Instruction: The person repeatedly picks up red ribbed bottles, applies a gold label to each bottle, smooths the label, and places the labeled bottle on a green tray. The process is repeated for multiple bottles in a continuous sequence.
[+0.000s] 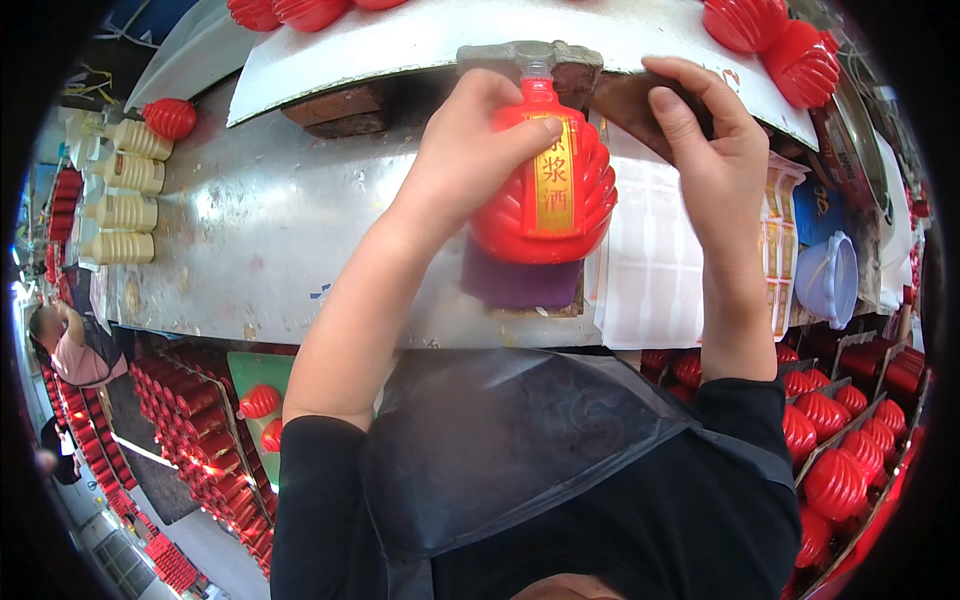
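Note:
A red ribbed bottle [500, 232] lies on its back on a purple pad [515, 282], its clear neck pointing away from me. My left hand [468, 145] grips it from the left, with the thumb resting on the gold and red label [556, 205] down its front. The neck end lies at a grey block [490, 55] beside a brick. To the right of the bottle, my right hand [722, 150] pinches a flat dark brown piece [630, 108] between thumb and fingers; its exact kind is unclear. That piece is apart from the label.
White label sheets [645, 260] lie right of the pad, near a pale blue bucket [828, 278]. A white board [370, 45] with red bottles spans the back. Cream containers [128, 210] stand at left. Crates of red bottles [835, 485] sit lower right; a person [85, 350] is far left.

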`<state>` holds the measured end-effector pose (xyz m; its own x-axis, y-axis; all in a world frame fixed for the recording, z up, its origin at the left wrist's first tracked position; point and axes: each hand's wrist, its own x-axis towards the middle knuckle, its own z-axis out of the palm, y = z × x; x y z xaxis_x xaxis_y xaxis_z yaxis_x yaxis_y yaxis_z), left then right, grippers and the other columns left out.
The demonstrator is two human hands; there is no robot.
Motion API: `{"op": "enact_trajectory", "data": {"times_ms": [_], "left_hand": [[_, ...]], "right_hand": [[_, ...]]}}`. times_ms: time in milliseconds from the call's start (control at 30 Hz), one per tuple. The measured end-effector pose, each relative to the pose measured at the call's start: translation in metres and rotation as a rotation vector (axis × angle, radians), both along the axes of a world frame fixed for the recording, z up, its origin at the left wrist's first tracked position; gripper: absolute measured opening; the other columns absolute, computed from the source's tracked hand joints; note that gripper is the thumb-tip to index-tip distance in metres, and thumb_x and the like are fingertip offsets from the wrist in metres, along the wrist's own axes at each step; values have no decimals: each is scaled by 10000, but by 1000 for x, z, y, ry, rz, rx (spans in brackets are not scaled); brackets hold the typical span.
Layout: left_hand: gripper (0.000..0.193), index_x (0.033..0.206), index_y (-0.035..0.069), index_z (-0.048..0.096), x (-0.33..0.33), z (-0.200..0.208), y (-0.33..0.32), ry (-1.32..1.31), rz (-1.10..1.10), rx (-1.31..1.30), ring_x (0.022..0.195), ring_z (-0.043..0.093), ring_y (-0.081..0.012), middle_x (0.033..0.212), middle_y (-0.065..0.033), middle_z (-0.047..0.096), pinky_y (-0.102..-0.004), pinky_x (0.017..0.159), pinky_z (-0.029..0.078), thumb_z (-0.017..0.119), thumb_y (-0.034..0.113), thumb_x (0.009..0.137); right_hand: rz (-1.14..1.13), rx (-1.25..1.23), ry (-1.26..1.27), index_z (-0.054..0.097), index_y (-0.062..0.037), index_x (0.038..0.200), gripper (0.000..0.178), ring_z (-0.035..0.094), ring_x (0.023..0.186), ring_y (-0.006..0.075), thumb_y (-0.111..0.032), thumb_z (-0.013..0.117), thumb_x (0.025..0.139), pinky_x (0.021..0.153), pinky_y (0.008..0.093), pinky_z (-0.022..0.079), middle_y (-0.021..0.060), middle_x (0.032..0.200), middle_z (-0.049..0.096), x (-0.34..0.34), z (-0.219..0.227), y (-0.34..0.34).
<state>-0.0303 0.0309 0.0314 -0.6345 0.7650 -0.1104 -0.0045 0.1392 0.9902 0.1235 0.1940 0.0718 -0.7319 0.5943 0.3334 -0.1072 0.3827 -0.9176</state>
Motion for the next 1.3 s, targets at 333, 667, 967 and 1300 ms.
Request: {"op": "enact_trajectory", "data": {"times_ms": [333,667,967,1300], "left_hand": [[392,1092,-5,576,31,7,-25,171,10,226,1066,679,-234,1249,-179,709,-375,970,545,820,229,893],[392,1263,15,544,43,-6,-32,132,39,358,1232,660,-273,1338,-189,662,-394,1050,516,729,220,985],[799,1441,18,423,38,-6,-37,321,-76,288,1269,659,-343,1332,-203,645,-434,1063,532,868,288,834],[1005,1525,103,403,37,-4,-35,447,-96,248,1190,706,-367,1338,-210,683,-440,1014,570,952,290,704]], "right_hand": [[240,-31,-441,629,9,1428,580,703,991,121,-309,769,965,827,253,556,124,1255,727,19,-16,-20],[203,11,-322,730,-10,1304,552,739,947,172,-423,746,939,852,324,574,160,1047,788,21,-10,-32],[183,-71,-346,733,1,1294,550,770,937,232,-426,736,947,838,338,584,187,1036,802,18,-13,-32],[245,189,-478,766,20,1201,680,785,905,361,-532,745,805,817,399,598,253,944,773,10,12,-28]]}}
